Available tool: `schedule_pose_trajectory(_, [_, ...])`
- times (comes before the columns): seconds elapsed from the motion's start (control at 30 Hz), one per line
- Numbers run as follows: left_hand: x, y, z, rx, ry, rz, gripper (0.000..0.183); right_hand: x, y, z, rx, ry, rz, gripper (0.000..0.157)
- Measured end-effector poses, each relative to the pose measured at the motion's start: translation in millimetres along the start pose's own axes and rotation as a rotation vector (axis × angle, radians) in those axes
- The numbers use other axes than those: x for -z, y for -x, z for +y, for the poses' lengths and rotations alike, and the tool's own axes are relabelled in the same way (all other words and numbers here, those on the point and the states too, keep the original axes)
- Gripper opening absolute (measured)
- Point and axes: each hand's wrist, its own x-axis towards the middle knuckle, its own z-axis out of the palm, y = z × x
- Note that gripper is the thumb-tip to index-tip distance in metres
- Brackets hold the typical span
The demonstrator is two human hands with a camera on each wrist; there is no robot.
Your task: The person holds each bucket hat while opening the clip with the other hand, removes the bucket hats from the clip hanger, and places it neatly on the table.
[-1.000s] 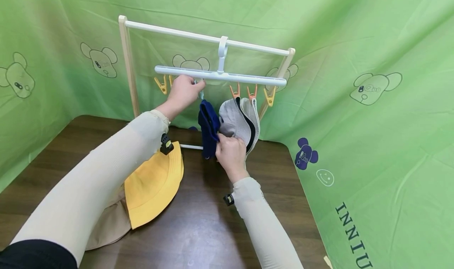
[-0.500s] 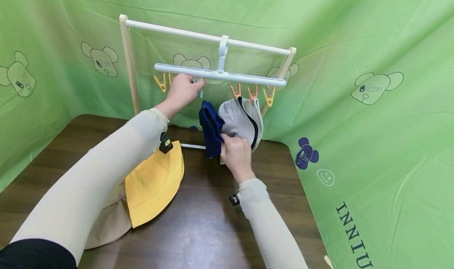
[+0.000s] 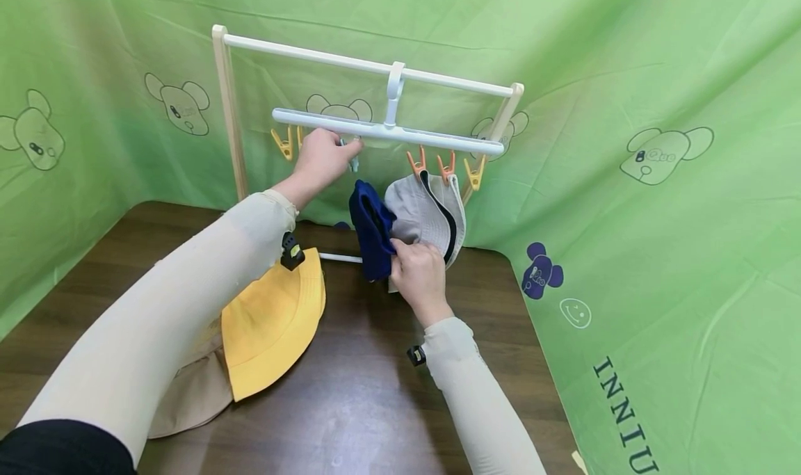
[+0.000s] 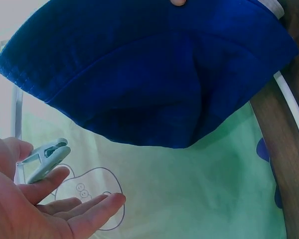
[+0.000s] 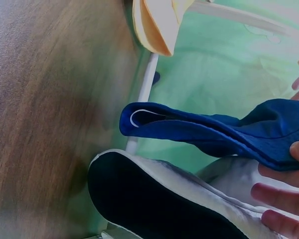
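In the head view my left hand (image 3: 322,156) is just under the white clip hanger (image 3: 338,124) and pinches a pale blue clothespin (image 4: 49,160) between thumb and index finger. The other fingers of that hand extend loosely in the left wrist view. My right hand (image 3: 421,277) pinches the edge of a navy blue bucket hat (image 3: 370,228), which is folded with its opening towards me. A small gap separates the hat from the blue clothespin. Right beside it, a light grey hat (image 3: 409,207) with a dark lining hangs from two orange clothespins (image 3: 416,160).
The hanger hooks over the top bar (image 3: 300,51) of a wood-and-white rack. Yellow clothespins (image 3: 474,174) hang near its ends. A yellow bucket hat (image 3: 275,329) and a beige hat (image 3: 194,398) lie at left on the brown table (image 3: 350,405). Green printed cloth (image 3: 626,218) surrounds everything.
My right hand has moved slightly right and down with the navy bucket hat, then stayed nearly still. The hanger's left end has risen a little. My left hand keeps its pinch on the clothespin.
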Motion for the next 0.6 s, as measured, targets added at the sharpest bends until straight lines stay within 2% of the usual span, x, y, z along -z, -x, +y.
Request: schedule_pose_trajectory(0.6, [0.1, 0.8, 0.2, 0.005, -0.013, 0.004, 0.057, 0.0, 3.4, -1.0, 0.045, -0.024, 0.061, 0.024])
